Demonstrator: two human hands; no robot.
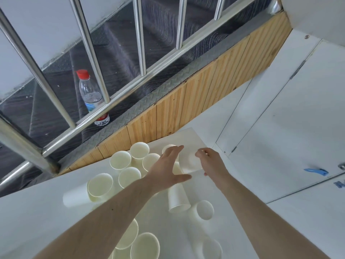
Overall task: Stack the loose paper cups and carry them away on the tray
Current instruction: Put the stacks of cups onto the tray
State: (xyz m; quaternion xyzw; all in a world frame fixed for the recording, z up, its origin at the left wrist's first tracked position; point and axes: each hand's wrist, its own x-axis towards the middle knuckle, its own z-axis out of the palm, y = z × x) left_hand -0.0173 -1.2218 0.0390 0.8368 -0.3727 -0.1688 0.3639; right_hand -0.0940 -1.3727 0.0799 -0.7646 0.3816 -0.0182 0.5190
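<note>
Overhead, looking down: at far left a clear water bottle (92, 96) with a red cap stands behind metal railings (89, 47). Below it, many loose white paper cups (120, 159) crowd a white tray (188, 136), some upright, some on their sides. Over the middle, the left hand (169, 168) reaches out with fingers straight and spread, holding nothing. Just beside it to the right, the right hand (210, 162) curls its fingers around one tilted cup (190, 162), above the tray's far end.
</note>
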